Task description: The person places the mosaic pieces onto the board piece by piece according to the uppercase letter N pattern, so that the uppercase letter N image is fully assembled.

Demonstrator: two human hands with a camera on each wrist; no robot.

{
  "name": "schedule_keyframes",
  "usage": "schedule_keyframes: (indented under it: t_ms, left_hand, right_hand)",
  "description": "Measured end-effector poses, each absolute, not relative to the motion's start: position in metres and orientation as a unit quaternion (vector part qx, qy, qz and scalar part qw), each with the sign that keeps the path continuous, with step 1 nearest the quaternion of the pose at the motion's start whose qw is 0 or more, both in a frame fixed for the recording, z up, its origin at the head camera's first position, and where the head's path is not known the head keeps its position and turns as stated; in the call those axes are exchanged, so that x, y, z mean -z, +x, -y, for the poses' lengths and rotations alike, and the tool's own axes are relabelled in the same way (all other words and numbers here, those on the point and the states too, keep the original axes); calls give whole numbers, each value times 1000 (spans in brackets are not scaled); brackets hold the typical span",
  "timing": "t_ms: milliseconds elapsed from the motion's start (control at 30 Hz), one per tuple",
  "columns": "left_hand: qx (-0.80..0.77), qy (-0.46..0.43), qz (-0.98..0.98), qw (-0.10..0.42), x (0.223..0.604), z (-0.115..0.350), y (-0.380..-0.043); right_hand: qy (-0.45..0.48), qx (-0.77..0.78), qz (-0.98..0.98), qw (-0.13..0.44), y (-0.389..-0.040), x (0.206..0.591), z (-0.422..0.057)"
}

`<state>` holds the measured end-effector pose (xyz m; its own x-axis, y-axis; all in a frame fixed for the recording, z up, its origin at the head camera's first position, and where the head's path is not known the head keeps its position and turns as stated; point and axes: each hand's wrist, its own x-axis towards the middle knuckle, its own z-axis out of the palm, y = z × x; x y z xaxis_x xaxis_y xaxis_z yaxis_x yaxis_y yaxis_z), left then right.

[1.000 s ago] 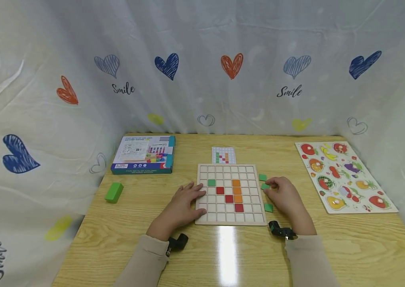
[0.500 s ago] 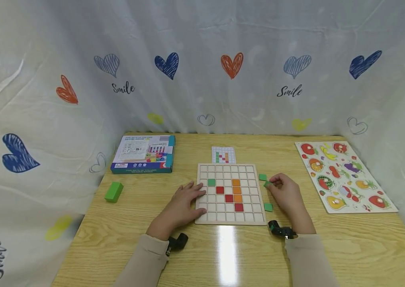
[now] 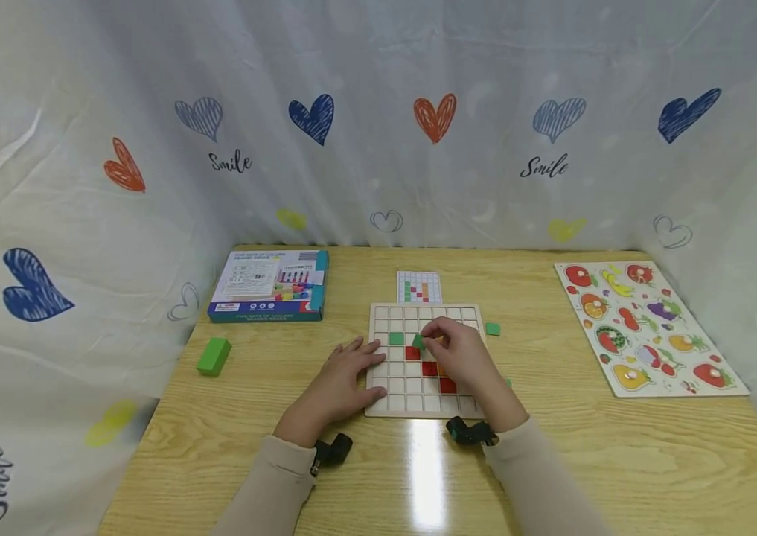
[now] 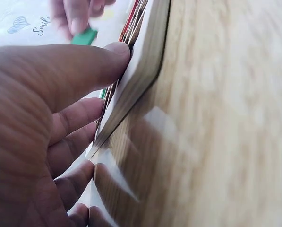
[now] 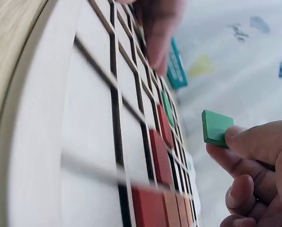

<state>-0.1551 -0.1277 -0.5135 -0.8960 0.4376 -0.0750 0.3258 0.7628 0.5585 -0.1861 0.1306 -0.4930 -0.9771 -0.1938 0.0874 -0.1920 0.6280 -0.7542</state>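
Observation:
A wooden grid board lies on the table, with one green tile and a diagonal of red tiles in its cells. Orange tiles are mostly covered by my right hand in the head view. Above the board, my right hand pinches a green square tile between thumb and fingertip, tilted and clear of the cells. My left hand rests on the board's left edge, fingers spread and thumb on the rim. A small printed pattern card lies just behind the board.
Right of the board lies a loose green tile; another is nearly hidden behind my right wrist. A fruit puzzle board lies at the right. On the left are a boxed toy set and a green block.
My right hand has picked up the middle green tile from beside the board and carried it left over the grid. The left hand stays at the board's edge.

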Motion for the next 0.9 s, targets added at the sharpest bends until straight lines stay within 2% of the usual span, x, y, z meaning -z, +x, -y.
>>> schedule_keyframes:
  t_ms: [267, 633, 900]
  left_hand:
    - [-273, 205, -935, 100, 516, 127, -156]
    - [-274, 203, -935, 96, 514, 128, -155]
    - [-271, 203, -936, 95, 513, 127, -155]
  right_hand:
    - [-141, 394, -908, 33, -197, 502, -95]
    - [-159, 361, -918, 36, -196, 502, -90]
    - [-208, 309, -928, 4, -197, 502, -90]
